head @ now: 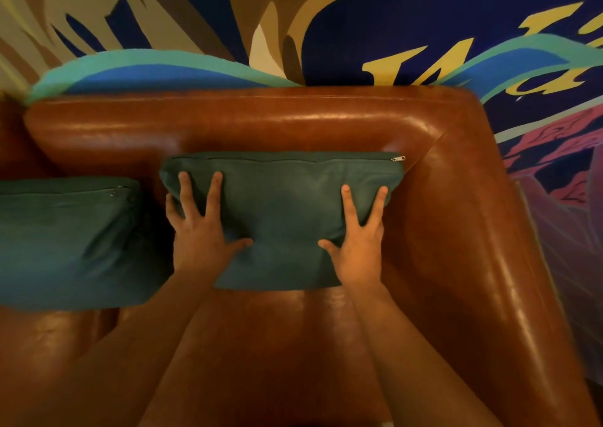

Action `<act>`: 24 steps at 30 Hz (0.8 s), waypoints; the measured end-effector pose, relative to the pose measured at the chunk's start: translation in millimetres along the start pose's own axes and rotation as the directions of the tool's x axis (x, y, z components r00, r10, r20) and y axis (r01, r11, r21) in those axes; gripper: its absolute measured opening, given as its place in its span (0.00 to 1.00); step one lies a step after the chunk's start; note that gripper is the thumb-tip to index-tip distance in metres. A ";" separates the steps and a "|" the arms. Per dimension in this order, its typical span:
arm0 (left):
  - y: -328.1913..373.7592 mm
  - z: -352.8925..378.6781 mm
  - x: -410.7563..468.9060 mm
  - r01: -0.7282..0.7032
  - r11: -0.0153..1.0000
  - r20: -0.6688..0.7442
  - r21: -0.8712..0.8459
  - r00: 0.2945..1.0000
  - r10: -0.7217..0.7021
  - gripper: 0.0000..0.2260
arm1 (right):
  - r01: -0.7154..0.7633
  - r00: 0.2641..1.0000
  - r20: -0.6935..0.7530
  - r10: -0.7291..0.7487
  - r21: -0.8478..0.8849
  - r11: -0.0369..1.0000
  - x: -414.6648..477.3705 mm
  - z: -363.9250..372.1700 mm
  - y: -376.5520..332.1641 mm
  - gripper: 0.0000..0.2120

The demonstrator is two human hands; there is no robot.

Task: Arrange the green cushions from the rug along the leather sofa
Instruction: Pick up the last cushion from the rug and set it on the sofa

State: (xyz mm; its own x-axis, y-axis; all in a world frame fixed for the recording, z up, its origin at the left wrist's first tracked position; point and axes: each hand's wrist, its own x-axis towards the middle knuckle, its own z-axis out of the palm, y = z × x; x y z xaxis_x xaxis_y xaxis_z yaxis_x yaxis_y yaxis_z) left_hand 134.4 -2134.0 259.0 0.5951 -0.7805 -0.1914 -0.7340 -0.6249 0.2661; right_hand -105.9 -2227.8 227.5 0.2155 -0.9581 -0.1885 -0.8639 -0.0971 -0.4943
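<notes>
A green cushion point(284, 198) leans against the backrest of the brown leather sofa point(228, 123), near its right corner, zipper edge up. My left hand point(200, 230) lies flat on the cushion's left side with fingers spread. My right hand point(357, 240) presses flat on its right side, fingers also apart. Neither hand wraps around the cushion. A second green cushion point(65, 240) stands against the backrest to the left, a narrow gap between the two.
The sofa's right armrest point(489, 247) runs down the right side. Bare leather seat point(277, 345) lies under my forearms. A painted mural wall point(391, 18) rises behind the backrest.
</notes>
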 end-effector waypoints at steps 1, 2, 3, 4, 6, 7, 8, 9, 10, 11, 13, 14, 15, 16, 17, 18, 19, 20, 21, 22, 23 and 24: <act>0.9 -0.9 2.2 0.003 1.000 0.003 0.018 1.000 -0.003 0.63 | -0.008 1.000 0.011 0.008 -0.014 1.000 4.2 0.6 -1.1 0.61; 1.1 -2.3 1.5 0.002 0.999 0.008 0.034 1.000 -0.002 0.63 | -0.012 1.000 0.026 0.013 -0.032 0.999 5.0 -0.3 -0.9 0.61; 0.8 -3.5 -0.5 -0.002 0.999 0.012 0.053 1.000 0.002 0.63 | -0.010 0.999 0.041 0.012 -0.052 0.999 3.9 -1.8 -0.2 0.61; 0.5 -4.9 -3.0 -0.008 0.997 0.020 0.073 1.000 0.006 0.63 | -0.005 0.998 0.059 0.009 -0.074 0.997 2.2 -4.4 0.0 0.62; 2.5 -14.7 -10.8 -0.005 0.995 0.049 0.095 0.999 0.001 0.62 | -0.014 0.993 0.112 0.028 -0.125 0.992 -3.8 -16.3 -3.4 0.62; 3.3 -18.4 -11.8 -0.001 0.995 0.067 0.098 0.998 -0.005 0.62 | -0.029 0.989 0.139 0.051 -0.157 0.987 -4.7 -20.9 -6.2 0.62; 5.6 -26.3 -14.7 0.005 0.994 0.081 0.105 0.997 -0.013 0.61 | -0.048 0.983 0.163 0.079 -0.187 0.981 -7.3 -29.8 -11.0 0.61; 8.0 -33.5 -16.2 0.008 0.993 0.093 0.116 0.996 -0.019 0.61 | -0.064 0.978 0.182 0.103 -0.209 0.976 -9.1 -37.5 -15.5 0.59; 11.0 -40.8 -18.5 0.010 0.991 0.104 0.134 0.994 -0.024 0.61 | -0.076 0.973 0.196 0.121 -0.224 0.972 -11.3 -44.9 -20.1 0.57; 14.7 -50.4 -22.6 0.008 0.988 0.112 0.152 0.993 -0.025 0.61 | -0.073 0.972 0.200 0.121 -0.234 0.969 -14.7 -53.6 -26.1 0.55; 22.3 -65.4 -28.8 0.005 0.985 0.127 0.170 0.992 -0.026 0.60 | -0.035 0.974 0.209 0.090 -0.255 0.966 -20.1 -67.3 -38.5 0.52; 26.7 -74.8 -32.2 0.008 0.985 0.136 0.171 0.990 -0.032 0.60 | -0.015 0.972 0.223 0.076 -0.260 0.965 -22.2 -75.0 -45.7 0.51; 30.3 -82.3 -34.8 0.012 0.986 0.150 0.168 0.988 -0.038 0.60 | -0.003 0.967 0.245 0.069 -0.258 0.966 -23.2 -81.4 -52.2 0.50; 33.6 -89.3 -38.5 0.018 0.986 0.159 0.166 0.986 -0.045 0.59 | 0.004 0.962 0.264 0.065 -0.252 0.968 -24.0 -88.1 -59.0 0.50; 36.9 -96.7 -43.4 0.024 0.986 0.160 0.165 0.986 -0.051 0.59 | 0.014 0.958 0.281 0.057 -0.246 0.969 -25.0 -95.6 -66.0 0.50; 39.6 -102.7 -48.2 0.035 0.987 0.158 0.159 0.986 -0.060 0.58 | 0.029 0.952 0.301 0.048 -0.244 0.969 -25.2 -101.8 -72.2 0.50; 40.8 -109.8 -54.7 0.046 0.987 0.152 0.152 0.986 -0.069 0.57 | 0.048 0.947 0.320 0.033 -0.242 0.969 -27.3 -108.8 -79.3 0.50; 41.9 -115.1 -60.1 0.055 0.988 0.145 0.143 0.987 -0.076 0.57 | 0.067 0.943 0.333 0.017 -0.240 0.968 -28.6 -114.1 -85.0 0.50; 41.9 -121.2 -65.9 0.061 0.989 0.133 0.136 0.988 -0.079 0.57 | 0.088 0.941 0.339 -0.002 -0.239 0.967 -30.8 -120.1 -91.3 0.51; 41.6 -125.0 -70.0 0.058 0.989 0.127 0.134 0.989 -0.076 0.56 | 0.102 0.939 0.343 -0.015 -0.237 0.966 -32.6 -123.4 -96.5 0.51; 41.0 -132.8 -77.0 0.056 0.989 0.119 0.135 0.990 -0.073 0.56 | 0.123 0.937 0.348 -0.033 -0.238 0.963 -36.8 -130.0 -103.2 0.50; 40.2 -139.1 -81.8 0.051 0.989 0.116 0.136 0.991 -0.067 0.56 | 0.138 0.935 0.351 -0.048 -0.236 0.962 -39.9 -134.2 -108.6 0.50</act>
State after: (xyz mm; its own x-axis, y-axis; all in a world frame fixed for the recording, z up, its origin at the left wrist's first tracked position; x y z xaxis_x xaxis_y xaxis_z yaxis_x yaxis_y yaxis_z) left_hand 101.7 -2092.8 416.8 0.6013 -0.7335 -0.3169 -0.7400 -0.6609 0.1254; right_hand -81.8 -2215.2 402.6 0.4026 -0.7969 -0.4504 -0.9088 -0.2892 -0.3008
